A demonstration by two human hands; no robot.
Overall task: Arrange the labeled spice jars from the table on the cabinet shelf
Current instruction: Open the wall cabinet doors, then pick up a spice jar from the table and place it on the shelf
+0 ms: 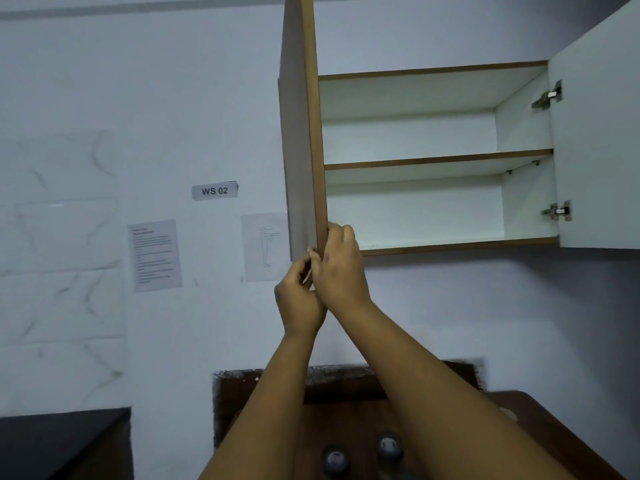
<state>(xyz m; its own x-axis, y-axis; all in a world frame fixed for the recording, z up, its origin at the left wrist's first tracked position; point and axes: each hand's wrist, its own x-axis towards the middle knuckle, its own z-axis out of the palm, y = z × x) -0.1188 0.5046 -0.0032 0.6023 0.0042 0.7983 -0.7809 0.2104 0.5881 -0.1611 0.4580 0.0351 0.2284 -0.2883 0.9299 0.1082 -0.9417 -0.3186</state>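
A wall cabinet [440,161] hangs open with two bare white shelves. Its left door [304,133] stands edge-on toward me. My left hand [299,299] pinches the door's bottom corner from the left. My right hand [341,268] grips the same lower edge from the right, fingers curled round it. Far below, on the brown table [540,431], two jars with dark round lids [335,460] [389,446] show between my forearms; their labels are not visible.
The right door [599,150] is swung wide open, hinges [549,95] showing. On the wall left of the cabinet hang a "WS 02" sign [214,191] and two paper sheets [154,255]. A dark counter [59,445] sits at the lower left.
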